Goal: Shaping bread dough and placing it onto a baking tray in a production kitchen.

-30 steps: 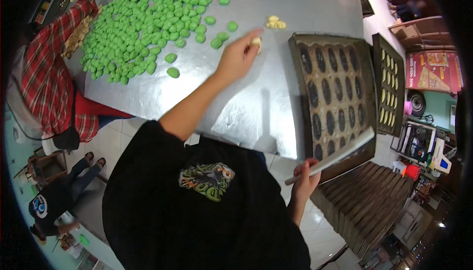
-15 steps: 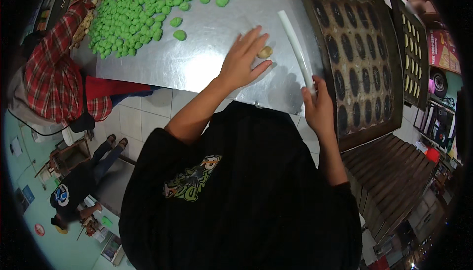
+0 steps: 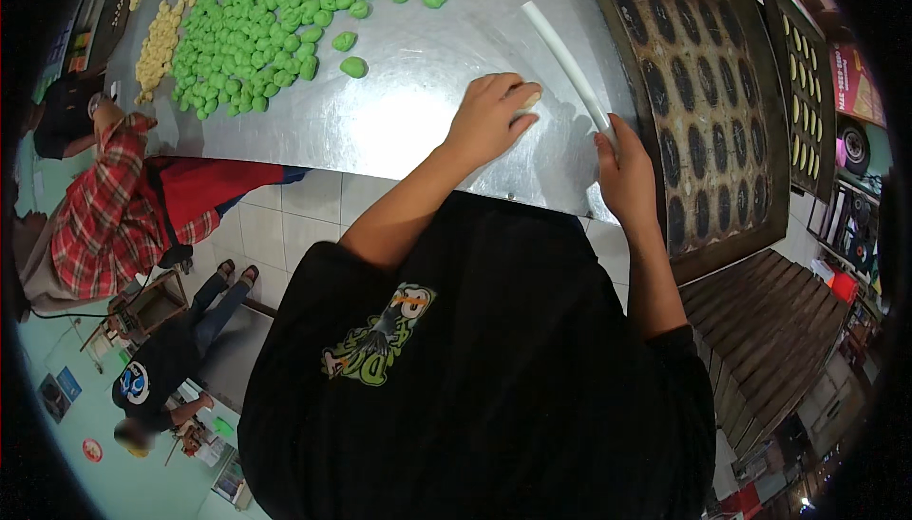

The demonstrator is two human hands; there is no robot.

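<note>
Gripping white rod [image 3: 568,62], likely stiff, near one end in closed right hand [image 3: 624,170]; touching dough piece [image 3: 534,100], likely soft, best pinched gently, with half-curled left hand [image 3: 487,121]; cannot tell whether gripped.

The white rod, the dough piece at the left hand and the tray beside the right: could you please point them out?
White rod [image 3: 573,69]: head view, middle of its visible length.
Dough piece [image 3: 533,101]: head view, exposed part.
Tray [image 3: 707,114]: head view, bare middle.

From your head, the left fisheye view looks steeply down and forward, close enough that your black shirt [image 3: 532,349] fills the lower middle. Your left hand [image 3: 489,121] and right hand [image 3: 627,173] sit above centre, with the metal table [image 3: 389,126] stretching away beyond.
</note>
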